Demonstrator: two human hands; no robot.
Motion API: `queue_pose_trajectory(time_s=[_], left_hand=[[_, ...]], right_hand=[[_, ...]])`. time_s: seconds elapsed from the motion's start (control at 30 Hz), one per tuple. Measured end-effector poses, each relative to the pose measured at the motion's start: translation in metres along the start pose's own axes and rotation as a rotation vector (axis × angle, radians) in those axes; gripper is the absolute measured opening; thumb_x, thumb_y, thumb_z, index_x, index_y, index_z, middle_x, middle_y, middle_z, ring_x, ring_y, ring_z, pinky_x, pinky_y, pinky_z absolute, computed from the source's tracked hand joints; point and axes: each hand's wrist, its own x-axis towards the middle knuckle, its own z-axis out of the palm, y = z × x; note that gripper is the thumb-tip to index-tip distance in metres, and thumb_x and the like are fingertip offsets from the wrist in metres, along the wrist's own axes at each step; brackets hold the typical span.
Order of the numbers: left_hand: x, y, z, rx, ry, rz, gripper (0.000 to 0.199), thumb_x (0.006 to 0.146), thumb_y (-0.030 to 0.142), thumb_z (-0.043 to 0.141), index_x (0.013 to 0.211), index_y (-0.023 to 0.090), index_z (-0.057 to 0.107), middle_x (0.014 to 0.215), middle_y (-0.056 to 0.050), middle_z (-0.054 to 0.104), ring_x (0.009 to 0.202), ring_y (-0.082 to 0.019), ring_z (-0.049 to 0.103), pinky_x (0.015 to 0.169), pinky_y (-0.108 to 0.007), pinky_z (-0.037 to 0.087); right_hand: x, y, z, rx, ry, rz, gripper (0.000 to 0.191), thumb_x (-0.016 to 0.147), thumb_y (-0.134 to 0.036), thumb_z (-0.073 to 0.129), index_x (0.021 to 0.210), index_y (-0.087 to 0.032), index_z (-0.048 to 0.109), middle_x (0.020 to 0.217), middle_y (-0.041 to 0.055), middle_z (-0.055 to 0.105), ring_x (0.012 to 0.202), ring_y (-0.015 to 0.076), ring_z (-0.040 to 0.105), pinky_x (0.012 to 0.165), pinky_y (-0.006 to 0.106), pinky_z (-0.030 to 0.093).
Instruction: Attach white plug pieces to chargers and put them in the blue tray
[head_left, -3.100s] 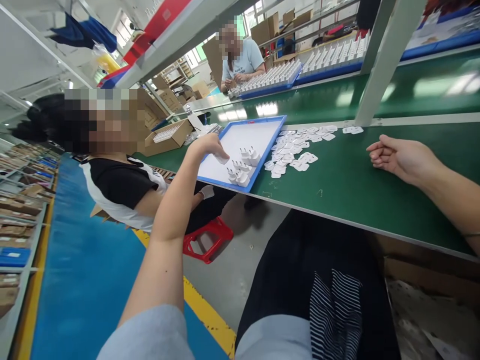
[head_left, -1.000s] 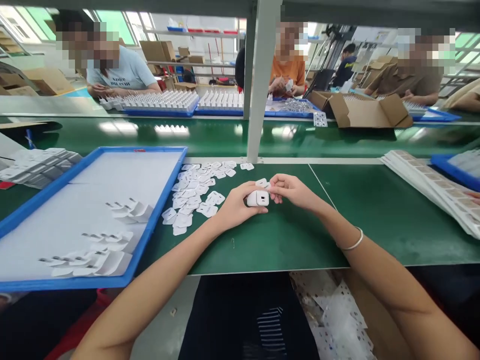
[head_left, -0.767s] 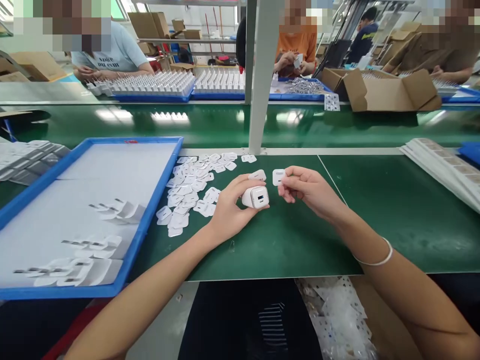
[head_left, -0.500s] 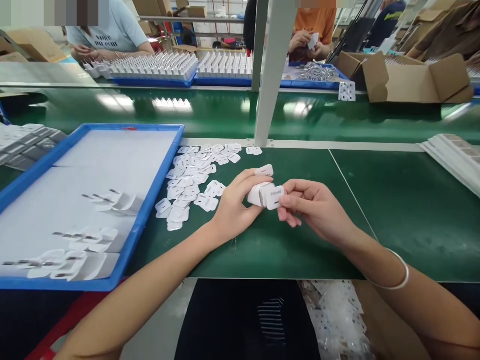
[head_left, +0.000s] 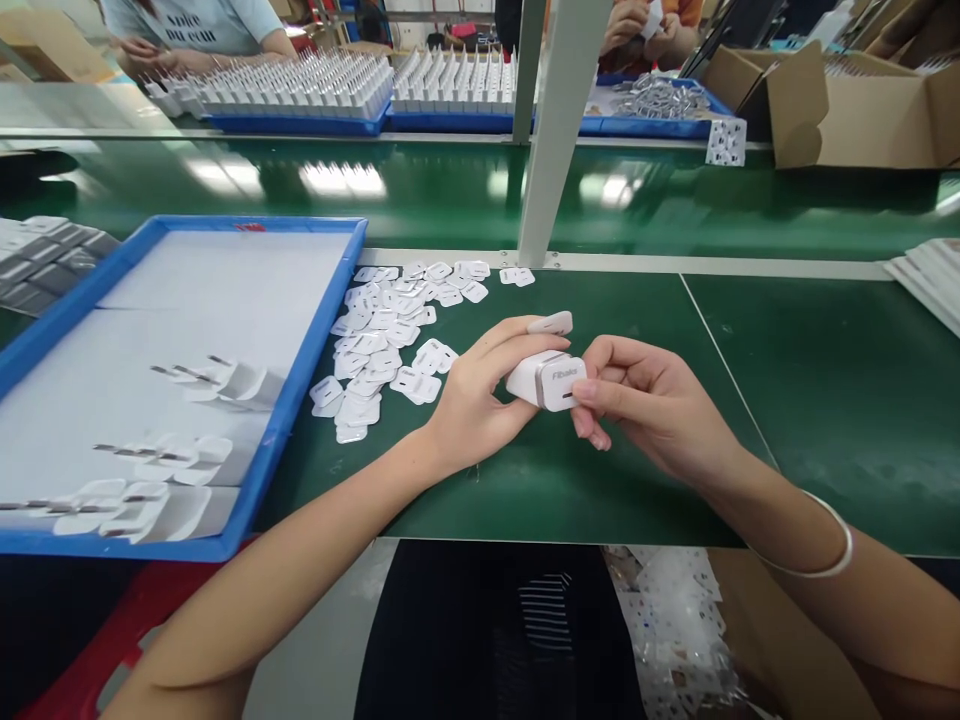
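Note:
My left hand (head_left: 480, 390) is wrapped round a white charger body (head_left: 523, 378). A second small white cover plate (head_left: 551, 323) rests along the fingers of that hand. With thumb and fingers, my right hand (head_left: 649, 400) pinches a white cover plate (head_left: 562, 383) with grey print and a dark slot. That plate lies against the end of the charger body; whether it is fully seated I cannot tell. Left of my hands, many loose white cover plates (head_left: 371, 345) are spread over the green table. Charger parts with metal prongs (head_left: 217, 380) lie in the blue-rimmed tray (head_left: 300, 390).
A metal post (head_left: 551, 150) rises behind my hands. Beyond it runs a green conveyor belt (head_left: 420, 190). Across it are blue trays of white pronged parts (head_left: 300, 90), an open cardboard box (head_left: 870, 110) and co-workers' hands. White strips (head_left: 926, 280) lie at the right edge.
The cover plate in my right hand has come up against the end of the charger body, facing me squarely. Both hands appear slightly farther right, and the view has tilted down.

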Motion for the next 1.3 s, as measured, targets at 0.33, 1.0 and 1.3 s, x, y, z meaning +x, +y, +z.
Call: queue_pose_trajectory(time_s=[0.33,1.0,1.3], left_hand=[[0.000,0.004,-0.001,0.044,-0.013,0.028,0.027,0.090,0.018,0.065,0.116,0.023,0.065,0.129,-0.007,0.067,0.116,-0.023,0.067,0.097,-0.042,0.060],[-0.003,0.004,0.005,0.005,-0.050,-0.047,0.027,0.089,0.019,0.066,0.115,0.025,0.063,0.126,-0.007,0.066,0.120,-0.025,0.064,0.099,-0.044,0.058],[-0.005,-0.002,0.007,-0.022,-0.054,0.012,0.027,0.089,0.017,0.067,0.116,0.018,0.063,0.125,-0.011,0.066,0.119,-0.022,0.064,0.100,-0.040,0.056]], right_hand=[[-0.002,0.002,0.005,-0.070,0.078,-0.037,0.025,0.083,-0.034,0.080,0.074,-0.021,0.060,0.058,-0.0015,0.068,0.044,0.0119,0.058,0.042,0.025,0.049],[-0.004,-0.001,0.011,-0.252,0.190,-0.130,0.031,0.076,-0.038,0.085,0.067,-0.023,0.059,0.056,-0.0004,0.067,0.044,0.0139,0.060,0.042,0.029,0.051],[-0.003,-0.003,0.010,-0.337,0.189,-0.135,0.033,0.076,-0.038,0.085,0.067,-0.020,0.058,0.054,-0.0018,0.065,0.042,0.0106,0.058,0.041,0.023,0.050]])
